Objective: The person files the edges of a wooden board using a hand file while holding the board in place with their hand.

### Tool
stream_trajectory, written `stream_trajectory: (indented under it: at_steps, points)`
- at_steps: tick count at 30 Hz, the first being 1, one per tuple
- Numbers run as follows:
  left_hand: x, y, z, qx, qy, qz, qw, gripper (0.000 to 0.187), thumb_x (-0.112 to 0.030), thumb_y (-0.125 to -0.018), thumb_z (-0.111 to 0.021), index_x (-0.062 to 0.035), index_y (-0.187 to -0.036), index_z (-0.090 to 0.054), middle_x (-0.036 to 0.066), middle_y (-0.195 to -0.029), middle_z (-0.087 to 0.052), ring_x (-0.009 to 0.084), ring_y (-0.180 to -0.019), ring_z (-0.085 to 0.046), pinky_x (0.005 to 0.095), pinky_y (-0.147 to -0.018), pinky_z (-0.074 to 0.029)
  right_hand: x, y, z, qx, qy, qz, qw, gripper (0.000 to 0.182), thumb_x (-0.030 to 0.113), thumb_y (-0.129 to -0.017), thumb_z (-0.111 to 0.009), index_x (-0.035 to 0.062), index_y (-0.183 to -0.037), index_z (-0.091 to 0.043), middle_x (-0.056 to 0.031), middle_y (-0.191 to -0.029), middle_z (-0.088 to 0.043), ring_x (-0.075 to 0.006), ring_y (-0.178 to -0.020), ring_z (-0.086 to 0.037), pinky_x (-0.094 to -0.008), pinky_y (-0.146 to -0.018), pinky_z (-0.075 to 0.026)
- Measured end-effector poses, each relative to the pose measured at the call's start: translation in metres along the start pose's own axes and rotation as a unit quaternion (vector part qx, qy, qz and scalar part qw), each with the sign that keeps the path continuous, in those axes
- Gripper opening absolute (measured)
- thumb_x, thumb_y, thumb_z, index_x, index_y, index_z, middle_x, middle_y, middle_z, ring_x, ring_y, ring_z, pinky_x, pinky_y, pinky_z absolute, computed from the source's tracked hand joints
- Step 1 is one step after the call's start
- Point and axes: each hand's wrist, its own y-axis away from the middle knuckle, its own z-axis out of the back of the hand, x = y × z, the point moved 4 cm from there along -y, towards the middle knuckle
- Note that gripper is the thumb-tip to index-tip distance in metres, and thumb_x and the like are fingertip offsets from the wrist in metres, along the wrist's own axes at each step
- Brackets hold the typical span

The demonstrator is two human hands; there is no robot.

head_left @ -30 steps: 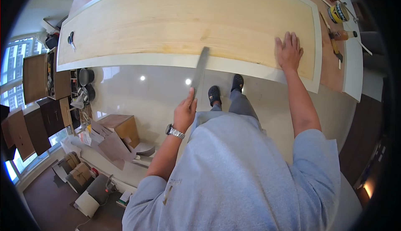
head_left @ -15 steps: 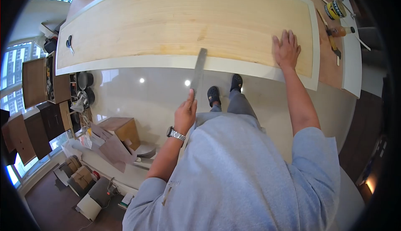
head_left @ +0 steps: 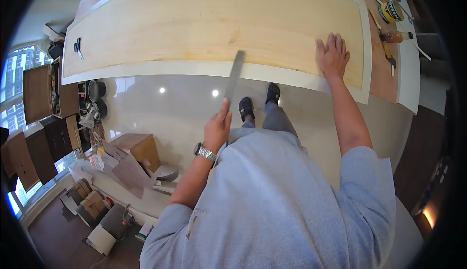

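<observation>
A long flat metal file is in the grip of my left hand, which is closed round its near end. The blade points away from me, and its far end lies over the near white edge of the wooden panel. My right hand rests palm down near the panel's right end, fingers spread, holding nothing. Scissors with dark handles lie on the panel's left end.
Right of the panel are a yellow and black can, two bottles, one amber, and a brush-like tool. A cardboard box and cabinets stand at the left. My shoes are below the panel.
The file and my left hand have moved slightly forward and to the right, reaching further over the panel. My right hand stays in place on the panel. The view has shifted slightly.
</observation>
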Motion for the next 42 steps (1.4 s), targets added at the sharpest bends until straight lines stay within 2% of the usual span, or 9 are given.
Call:
stream_trajectory:
  at_steps: [6, 9, 12, 19, 24, 31, 33, 36, 42]
  points:
    - [-0.052, -0.078, -0.021, 0.004, -0.024, -0.061, 0.998, 0.059, -0.022, -0.099, -0.062, -0.0226, -0.154, -0.041, 0.021, -0.074, -0.065, 0.0413, -0.067, -0.064, 0.0491, -0.060, -0.051, -0.007, -0.002, -0.001, -0.003, -0.022, 0.002, 1.000, 0.073, 0.064, -0.100, -0.038, 0.0160, -0.156, -0.037, -0.0070, -0.165, -0.028, -0.0271, -0.153, -0.022, -0.0569, -0.123, -0.016]
    - [-0.024, -0.037, 0.002, -0.061, 0.017, -0.074, 0.995, 0.058, -0.021, -0.099, -0.062, -0.0222, -0.153, -0.043, 0.022, -0.074, -0.065, 0.0424, -0.066, -0.063, 0.0505, -0.058, -0.050, -0.003, -0.001, 0.001, -0.010, -0.016, -0.002, 1.000, 0.073, 0.064, -0.100, -0.039, 0.0159, -0.155, -0.038, -0.0074, -0.165, -0.028, -0.0277, -0.153, -0.023, -0.0573, -0.122, -0.017]
    - [0.004, -0.008, 0.007, -0.019, 0.013, 0.005, 1.000, 0.057, -0.019, -0.099, -0.063, -0.0170, -0.153, -0.044, 0.022, -0.078, -0.066, 0.0418, -0.069, -0.064, 0.0480, -0.064, -0.052, -0.004, 0.000, 0.000, -0.007, -0.001, 0.009, 1.000, 0.073, 0.064, -0.100, -0.038, 0.0160, -0.156, -0.037, -0.0078, -0.165, -0.029, -0.0280, -0.153, -0.023, -0.0574, -0.122, -0.017]
    - [-0.056, -0.086, -0.023, -0.015, -0.009, -0.062, 0.998, 0.058, -0.022, -0.098, -0.063, -0.0238, -0.153, -0.044, 0.021, -0.076, -0.066, 0.0404, -0.069, -0.065, 0.0505, -0.060, -0.051, -0.008, -0.009, -0.001, -0.013, -0.008, 0.007, 1.000, 0.073, 0.064, -0.100, -0.038, 0.0156, -0.155, -0.038, -0.0079, -0.165, -0.027, -0.0289, -0.152, -0.023, -0.0587, -0.122, -0.018]
    - [-0.004, -0.009, 0.003, -0.030, 0.022, -0.006, 0.999, 0.057, -0.024, -0.098, -0.063, -0.0254, -0.152, -0.045, 0.022, -0.079, -0.067, 0.0410, -0.072, -0.066, 0.0508, -0.063, -0.052, -0.003, -0.001, 0.002, 0.002, -0.002, 0.000, 1.000, 0.073, 0.064, -0.101, -0.037, 0.0162, -0.156, -0.038, -0.0070, -0.166, -0.025, -0.0286, -0.152, -0.023, -0.0588, -0.122, -0.018]
    - [-0.068, -0.086, -0.017, 0.009, -0.007, -0.013, 1.000, 0.060, -0.023, -0.098, -0.062, -0.0230, -0.155, -0.041, 0.021, -0.086, -0.069, 0.0406, -0.075, -0.067, 0.0495, -0.066, -0.053, -0.007, -0.005, 0.001, -0.005, 0.005, -0.001, 1.000, 0.074, 0.065, -0.100, -0.038, 0.0173, -0.156, -0.036, -0.0060, -0.166, -0.026, -0.0276, -0.153, -0.022, -0.0577, -0.122, -0.018]
    - [-0.067, -0.085, -0.016, -0.001, 0.007, -0.015, 1.000, 0.061, -0.024, -0.099, -0.061, -0.0224, -0.156, -0.039, 0.021, -0.094, -0.071, 0.0399, -0.081, -0.069, 0.0483, -0.071, -0.054, -0.003, -0.003, 0.001, 0.013, 0.003, -0.013, 1.000, 0.074, 0.065, -0.100, -0.038, 0.0174, -0.157, -0.036, -0.0060, -0.166, -0.026, -0.0272, -0.153, -0.022, -0.0567, -0.123, -0.017]
    - [-0.070, -0.086, -0.018, -0.049, 0.038, -0.022, 0.998, 0.064, -0.027, -0.099, -0.059, -0.0237, -0.158, -0.035, 0.021, -0.088, -0.067, 0.0415, -0.078, -0.066, 0.0506, -0.066, -0.053, -0.003, -0.001, 0.001, 0.006, 0.005, -0.007, 1.000, 0.075, 0.066, -0.100, -0.037, 0.0180, -0.157, -0.035, -0.0055, -0.166, -0.025, -0.0265, -0.154, -0.021, -0.0555, -0.123, -0.016]
    - [-0.059, -0.091, -0.022, -0.007, -0.042, -0.010, 0.999, 0.062, -0.028, -0.099, -0.061, -0.0237, -0.156, -0.037, 0.017, -0.091, -0.069, 0.0390, -0.079, -0.067, 0.0495, -0.067, -0.054, -0.004, -0.002, 0.000, 0.014, 0.005, -0.011, 1.000, 0.075, 0.067, -0.100, -0.034, 0.0191, -0.158, -0.034, -0.0042, -0.167, -0.024, -0.0262, -0.154, -0.020, -0.0555, -0.124, -0.016]
